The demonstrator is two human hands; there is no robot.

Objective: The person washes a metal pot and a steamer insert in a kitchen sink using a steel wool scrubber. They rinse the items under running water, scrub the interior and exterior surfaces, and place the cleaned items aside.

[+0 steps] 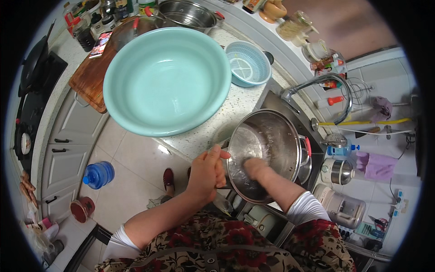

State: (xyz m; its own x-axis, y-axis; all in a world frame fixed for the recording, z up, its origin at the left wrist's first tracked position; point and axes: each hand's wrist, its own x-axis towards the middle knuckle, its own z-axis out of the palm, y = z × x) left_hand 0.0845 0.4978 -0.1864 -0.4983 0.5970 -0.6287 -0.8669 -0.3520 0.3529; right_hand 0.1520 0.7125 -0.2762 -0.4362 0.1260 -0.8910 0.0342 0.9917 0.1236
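Observation:
A deep stainless-steel pot (277,136) with a red-gripped side handle (308,146) is tilted over the sink area, its mouth facing me. My left hand (209,171) is closed at the pot's left rim, where the other handle is hidden behind the fingers. Reaching down inside the pot is my right hand (255,169). It is blurred against the shiny wet-looking wall, and its fingertips are hard to make out, so whether it holds anything does not show. A large mint-green basin (166,85) stands on the speckled countertop (238,103) beyond my hands.
A blue colander in a bowl (249,64) sits beside the basin. The curved faucet (340,78) arches right of the pot. Behind the basin are a wooden cutting board (90,83), a phone (100,45) and a steel steamer pot (187,15). A blue water jug (98,175) lies on the floor.

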